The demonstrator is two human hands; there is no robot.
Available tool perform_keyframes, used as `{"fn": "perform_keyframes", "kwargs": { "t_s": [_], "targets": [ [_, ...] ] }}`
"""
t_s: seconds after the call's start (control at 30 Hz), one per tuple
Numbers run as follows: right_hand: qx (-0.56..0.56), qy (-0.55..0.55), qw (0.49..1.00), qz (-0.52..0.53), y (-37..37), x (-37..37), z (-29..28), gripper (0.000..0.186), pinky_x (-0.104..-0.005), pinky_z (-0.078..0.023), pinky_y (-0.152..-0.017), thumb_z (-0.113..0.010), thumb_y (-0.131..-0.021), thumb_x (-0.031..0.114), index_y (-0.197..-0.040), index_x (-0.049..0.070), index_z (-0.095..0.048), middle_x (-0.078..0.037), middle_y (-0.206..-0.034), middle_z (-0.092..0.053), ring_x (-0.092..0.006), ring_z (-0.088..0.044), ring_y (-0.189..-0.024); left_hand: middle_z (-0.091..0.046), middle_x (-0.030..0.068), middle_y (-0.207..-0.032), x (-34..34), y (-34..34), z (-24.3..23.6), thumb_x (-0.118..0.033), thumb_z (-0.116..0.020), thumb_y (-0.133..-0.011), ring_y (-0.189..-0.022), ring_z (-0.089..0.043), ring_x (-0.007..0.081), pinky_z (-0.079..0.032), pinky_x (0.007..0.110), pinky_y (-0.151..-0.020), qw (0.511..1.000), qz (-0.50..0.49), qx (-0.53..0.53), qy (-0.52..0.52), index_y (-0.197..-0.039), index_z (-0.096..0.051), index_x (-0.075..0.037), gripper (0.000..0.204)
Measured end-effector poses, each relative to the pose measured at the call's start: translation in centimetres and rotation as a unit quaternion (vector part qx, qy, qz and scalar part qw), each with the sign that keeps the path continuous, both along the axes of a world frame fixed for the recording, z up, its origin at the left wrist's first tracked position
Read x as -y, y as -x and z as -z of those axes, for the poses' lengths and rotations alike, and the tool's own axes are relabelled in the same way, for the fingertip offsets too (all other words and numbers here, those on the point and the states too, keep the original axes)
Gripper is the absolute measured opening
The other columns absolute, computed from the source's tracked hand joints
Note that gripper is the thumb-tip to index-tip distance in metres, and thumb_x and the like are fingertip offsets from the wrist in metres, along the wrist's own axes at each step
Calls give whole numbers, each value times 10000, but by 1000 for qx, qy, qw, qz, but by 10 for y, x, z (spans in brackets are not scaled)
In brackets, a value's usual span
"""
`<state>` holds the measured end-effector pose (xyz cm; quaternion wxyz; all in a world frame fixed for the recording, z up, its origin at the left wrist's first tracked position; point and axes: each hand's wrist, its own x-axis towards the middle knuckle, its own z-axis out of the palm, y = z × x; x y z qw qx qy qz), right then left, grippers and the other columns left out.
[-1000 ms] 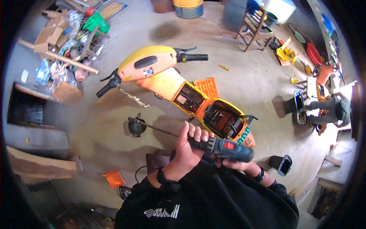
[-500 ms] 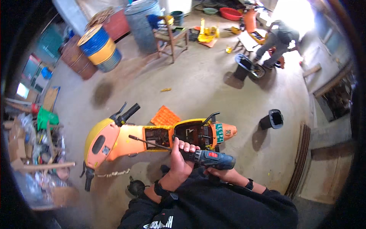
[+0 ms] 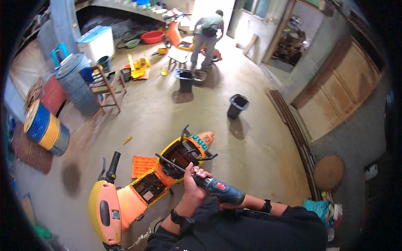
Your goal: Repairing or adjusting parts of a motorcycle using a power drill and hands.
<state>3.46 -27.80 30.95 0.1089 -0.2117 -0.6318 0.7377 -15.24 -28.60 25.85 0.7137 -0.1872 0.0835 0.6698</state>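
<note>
So the blue power drill (image 3: 220, 189) has a dark body with a red patch on its side, and it's lying pretty much level, nose pointing left toward the scooter. A long, thin black bit (image 3: 171, 163) sticks out the front and slants up-left, crossing over the open middle of the scooter (image 3: 142, 188). That scooter's orange and yellow, lying on its side on the concrete floor, panels off, dark insides showing, black handlebar grip poking up at the left.

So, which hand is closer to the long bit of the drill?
Left. The left hand grips the drill at its front, where the long bit starts; the right hand is behind, under the drill's rear.
</note>
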Motion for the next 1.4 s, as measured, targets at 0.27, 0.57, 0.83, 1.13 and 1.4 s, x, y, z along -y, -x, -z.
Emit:
{"fn": "perform_keyframes", "kwargs": {
  "t_s": [0.27,0.57,0.83,1.13,1.4],
  "targets": [
    [87,-107,988,69,-26,40,14,337,-333,-517,-776,-746,-817,135,-1104,42,-595,-76,-877,-672,-156,-619,-805,-498,-38,-619,22,-17,0,-276,-634,-932,-559,-524,104,-496,279,-633,996,9,-56,71,-744,-484,-128,283],
    [125,-165,971,-119,-25,-13,27,412,-398,-518,-778,-732,-808,221,-1155,63,-578,-157,-925,-697,-309,-683,-847,-547,23,-693,50,-31,7,-188,-662,-889,-686,-567,155,-512,376,-830,985,-65,-40,152,-742,-510,-88,233],
    [176,-177,915,-316,28,-47,84,453,-464,-511,-799,-732,-727,245,-1088,0,-608,-259,-929,-680,-414,-662,-886,-525,4,-653,79,-39,81,-197,-594,-827,-647,-551,183,-502,369,-736,934,-115,-179,288,-683,-466,-126,205],
    [280,-239,764,-530,40,-19,160,472,-492,-510,-787,-718,-728,279,-1066,-25,-588,-293,-929,-660,-436,-651,-905,-565,103,-672,142,-72,188,-139,-618,-791,-672,-577,265,-537,407,-734,931,-143,-19,336,-685,-496,-51,184],
    [268,-238,774,-522,33,18,233,443,-489,-514,-781,-699,-739,273,-1059,-19,-605,-258,-865,-676,-431,-660,-853,-601,76,-700,172,-74,227,-250,-594,-864,-709,-618,244,-544,388,-721,937,-120,-40,327,-751,-540,-93,201]
  ]
}}
